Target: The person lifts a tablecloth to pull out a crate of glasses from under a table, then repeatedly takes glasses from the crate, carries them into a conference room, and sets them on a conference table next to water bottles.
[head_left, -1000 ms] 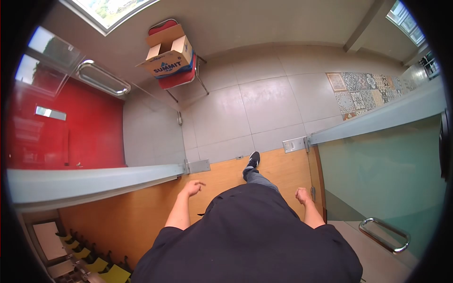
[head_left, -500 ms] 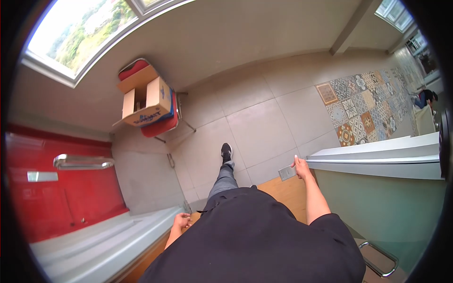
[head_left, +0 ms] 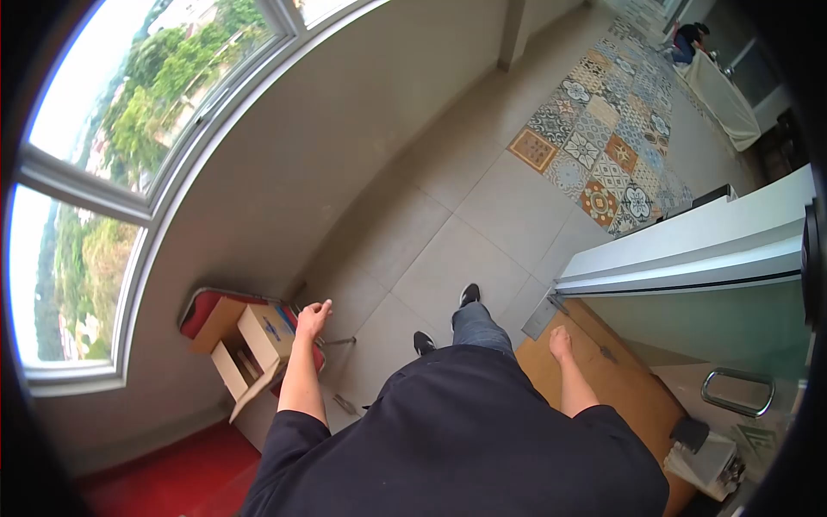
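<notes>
My left hand is held out in front of the open cardboard box, seemingly in the air. Its fingers are loosely bent and partly apart, and I see nothing in them. The box rests on a red chair by the wall. On the other side, my right hand hangs over the wooden floor with its fingers curled in, holding nothing that shows. Nearest to it are a metal floor plate and the lower edge of a glass door with a metal handle.
Grey floor tiles stretch ahead, past a patch of patterned tiles. A wall with windows runs along the left. Far off at the upper right, a person is by a pale cloth. A red surface lies lower left.
I have stepped forward and the view has turned. My right hand has left the area of the floor plate and door edge. My left hand has swung forward, up beside the box.
</notes>
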Available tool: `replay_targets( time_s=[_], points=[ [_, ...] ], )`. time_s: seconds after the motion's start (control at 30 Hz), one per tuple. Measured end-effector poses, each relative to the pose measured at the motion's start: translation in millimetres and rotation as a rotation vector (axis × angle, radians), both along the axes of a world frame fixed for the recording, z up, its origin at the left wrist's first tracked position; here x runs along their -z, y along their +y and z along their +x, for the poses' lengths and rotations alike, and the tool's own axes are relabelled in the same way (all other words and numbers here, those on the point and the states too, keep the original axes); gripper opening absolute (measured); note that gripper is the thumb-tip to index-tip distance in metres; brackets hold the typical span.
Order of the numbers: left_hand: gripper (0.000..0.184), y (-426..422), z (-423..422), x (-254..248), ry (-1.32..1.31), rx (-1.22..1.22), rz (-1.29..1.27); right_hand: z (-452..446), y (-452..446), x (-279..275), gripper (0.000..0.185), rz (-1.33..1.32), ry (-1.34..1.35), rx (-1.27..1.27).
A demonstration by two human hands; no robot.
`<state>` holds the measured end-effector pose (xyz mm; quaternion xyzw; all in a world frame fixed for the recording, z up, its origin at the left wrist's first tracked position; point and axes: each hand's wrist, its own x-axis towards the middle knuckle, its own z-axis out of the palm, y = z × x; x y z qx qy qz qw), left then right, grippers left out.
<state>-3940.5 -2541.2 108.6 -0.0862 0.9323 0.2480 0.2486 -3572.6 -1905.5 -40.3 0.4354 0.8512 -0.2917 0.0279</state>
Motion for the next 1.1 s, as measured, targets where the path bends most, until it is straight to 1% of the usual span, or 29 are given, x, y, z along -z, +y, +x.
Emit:
replay_targets(
  time_s=[0.03,0.1,0.13,0.17,0.23,0.3,0.37,0.4,0.43,0.47,0.5,0.53,0.57,0.6,0.67,0.77,0.8,0.83,0.87,0.9,0.97,1.0,1.03,1.07,1.1],
  points=[
    [0.071,25,-38,-20,-0.023,0.012,0.002,2,-2,11,0.035,0.03,-0.01,0.053],
    [0.076,62,-104,-18,-0.028,0.063,0.061,4,-1,16,0.022,-0.113,-0.101,0.003],
    [0.077,78,-129,-8,-0.004,0.113,0.071,-3,3,12,0.017,-0.184,-0.143,-0.028],
    [0.079,94,-146,2,0.019,0.162,0.081,-15,8,10,0.014,-0.315,-0.163,0.102],
    [0.082,129,-172,19,0.026,0.226,0.067,-48,16,-7,0.011,-0.58,-0.197,0.356],
    [0.081,149,-184,47,-0.011,0.31,0.045,-85,41,-16,0.012,-0.628,-0.225,0.383],
    [0.076,171,-182,53,-0.017,0.379,0.012,-116,62,-21,0.015,-0.652,-0.261,0.364],
    [0.06,178,-183,60,-0.055,0.422,-0.013,-138,87,-18,0.018,-0.636,-0.272,0.328],
    [0.037,167,-193,96,-0.054,0.595,-0.051,-163,116,-17,0.021,-0.614,-0.278,0.29],
    [0.023,171,-198,102,-0.055,0.652,-0.056,-191,136,-26,0.025,-0.527,-0.216,0.301],
    [0.02,143,-211,165,-0.012,0.725,0.011,-211,164,-11,0.029,-0.322,-0.07,0.172],
    [0.019,170,-216,133,-0.101,0.551,-0.007,-224,190,11,0.033,-0.118,0.065,0.042],
    [0.02,196,-220,101,-0.173,0.368,-0.026,-251,210,-14,0.037,-0.154,0.076,0.137],
    [0.021,211,-233,88,-0.102,0.436,-0.059,-290,229,-50,0.04,-0.185,0.091,0.233],
    [0.025,232,-262,78,0.05,0.564,-0.13,-340,267,-67,0.043,-0.101,0.109,0.288],
    [0.027,251,-320,93,-0.024,0.403,-0.073,-392,296,-76,0.045,-0.002,0.069,0.335],
    [0.027,272,-340,86,-0.1,0.296,-0.01,-406,308,-77,0.046,0.027,0.046,0.346],
    [0.027,292,-359,74,-0.178,0.191,0.049,-412,318,-61,0.045,0.059,0.062,0.339],
    [0.026,321,-378,53,-0.258,0.087,0.107,-411,322,-27,0.044,0.091,0.076,0.332],
    [0.025,346,-400,48,-0.305,0.069,0.081,-407,324,1,0.044,0.125,0.089,0.327],
    [0.025,391,-446,47,-0.4,0.036,0.024,-394,321,35,0.041,0.136,0.04,0.249],
    [0.027,410,-472,53,-0.361,0.182,-0.053,-381,316,50,0.041,-0.005,-0.038,0.305],
    [0.03,423,-500,75,-0.316,0.329,-0.126,-378,318,56,0.04,-0.146,-0.11,0.363],
    [0.035,442,-530,95,-0.269,0.477,-0.197,-389,322,26,0.041,-0.351,-0.171,0.494],
    [0.039,469,-560,110,-0.305,0.552,-0.158,-390,322,-3,0.042,-0.56,-0.225,0.624]
  ],
)
